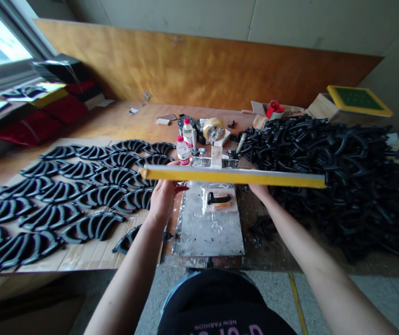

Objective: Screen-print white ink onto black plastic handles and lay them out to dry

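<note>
A long frame with a yellow front edge point(234, 177) spans the view above the work plate, seen nearly edge-on. My left hand point(161, 200) is just behind its left part; a fingertip shows above the edge and another digit below it, with the middle of the hand hidden. My right hand point(259, 190) is mostly covered by the same edge, its fingers out of sight. Below the frame, a black curved handle-like part point(219, 198) lies in a pale holder on the grey metal plate point(209, 237). A metal clamp bracket point(232, 162) stands behind the frame.
Rows of black curved parts point(42, 190) cover cardboard at left. A large heap of loose black parts point(342, 186) lies at right. Behind the frame stand two red-capped bottles point(182, 151) and a tape roll point(214, 129). A green panel with yellow border point(360, 100) rests at back right.
</note>
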{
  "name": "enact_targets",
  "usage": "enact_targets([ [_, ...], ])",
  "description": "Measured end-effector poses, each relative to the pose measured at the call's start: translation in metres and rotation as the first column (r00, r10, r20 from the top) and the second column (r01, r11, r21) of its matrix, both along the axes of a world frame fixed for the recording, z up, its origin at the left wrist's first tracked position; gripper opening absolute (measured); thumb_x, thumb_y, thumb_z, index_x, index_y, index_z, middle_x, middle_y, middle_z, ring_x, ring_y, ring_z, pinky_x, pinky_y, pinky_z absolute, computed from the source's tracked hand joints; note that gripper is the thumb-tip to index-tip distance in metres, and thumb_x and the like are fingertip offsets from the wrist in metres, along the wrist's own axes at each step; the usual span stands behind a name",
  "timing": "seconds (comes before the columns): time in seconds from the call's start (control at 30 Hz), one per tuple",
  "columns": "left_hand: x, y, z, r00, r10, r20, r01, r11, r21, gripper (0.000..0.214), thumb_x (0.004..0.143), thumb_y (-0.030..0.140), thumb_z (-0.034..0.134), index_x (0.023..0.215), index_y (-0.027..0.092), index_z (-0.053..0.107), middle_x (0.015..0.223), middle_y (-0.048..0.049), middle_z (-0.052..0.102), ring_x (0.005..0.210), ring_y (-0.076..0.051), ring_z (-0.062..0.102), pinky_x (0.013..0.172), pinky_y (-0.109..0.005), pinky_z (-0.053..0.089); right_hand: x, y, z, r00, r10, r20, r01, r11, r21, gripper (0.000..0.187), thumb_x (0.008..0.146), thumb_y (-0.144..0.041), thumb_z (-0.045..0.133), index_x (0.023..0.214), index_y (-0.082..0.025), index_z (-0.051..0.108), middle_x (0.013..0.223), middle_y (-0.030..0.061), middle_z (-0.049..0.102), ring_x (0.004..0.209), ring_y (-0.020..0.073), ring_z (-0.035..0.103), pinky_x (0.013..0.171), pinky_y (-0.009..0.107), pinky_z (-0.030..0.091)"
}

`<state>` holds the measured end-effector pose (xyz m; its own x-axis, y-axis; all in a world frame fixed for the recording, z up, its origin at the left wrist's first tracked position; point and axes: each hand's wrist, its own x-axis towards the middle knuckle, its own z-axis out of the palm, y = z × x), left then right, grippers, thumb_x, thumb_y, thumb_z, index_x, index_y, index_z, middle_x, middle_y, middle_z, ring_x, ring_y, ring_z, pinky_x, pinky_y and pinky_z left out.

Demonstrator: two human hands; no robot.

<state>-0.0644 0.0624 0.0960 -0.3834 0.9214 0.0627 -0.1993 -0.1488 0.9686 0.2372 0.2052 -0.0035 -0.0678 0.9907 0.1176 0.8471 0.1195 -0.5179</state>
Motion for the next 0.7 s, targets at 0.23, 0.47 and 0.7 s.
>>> enact_targets([
  [0.23,0.038,-0.027,-0.057,0.975,-0.101,0.197,0.167,0.921,-0.352,0.057,0.084,0.061,0.054,0.12,0.017,0.057,0.108,-0.0131,0.07,0.091,-0.021,0.067,0.069,-0.03,0.053,-0.054,-0.081,-0.033,0.877,0.463,0.131,-0.468,0.884,0.007,0.025,0.085,-0.028,0.069,0.11,-0.023,0.067,0.105,0.0061,0.065,0.105,0.0216,0.055,0.094,0.037,0.042],
  [0.47,0.053,-0.1,-0.12,0.944,-0.057,0.325,0.252,0.761,-0.598,0.048,0.078,0.063,0.059,0.093,0.017,0.062,0.091,-0.0102,0.073,0.082,-0.022,0.07,0.064,-0.03,0.053,-0.098,-0.161,0.0,0.652,0.737,0.178,-0.756,0.649,0.082,0.025,0.094,-0.04,0.056,0.106,-0.022,0.068,0.095,0.0057,0.064,0.096,0.0195,0.055,0.089,0.031,0.044],
  [0.7,-0.062,-0.174,-0.16,0.873,0.481,-0.074,-0.387,0.595,-0.704,0.036,0.091,0.047,0.034,0.087,0.02,0.058,0.075,-0.0041,0.07,0.068,-0.018,0.069,0.063,-0.03,0.055,0.035,-0.13,-0.023,0.809,0.542,0.226,-0.528,0.84,-0.123,0.034,0.082,0.001,0.05,0.094,-0.023,0.073,0.099,0.0059,0.068,0.102,0.0192,0.058,0.087,0.032,0.046],
])
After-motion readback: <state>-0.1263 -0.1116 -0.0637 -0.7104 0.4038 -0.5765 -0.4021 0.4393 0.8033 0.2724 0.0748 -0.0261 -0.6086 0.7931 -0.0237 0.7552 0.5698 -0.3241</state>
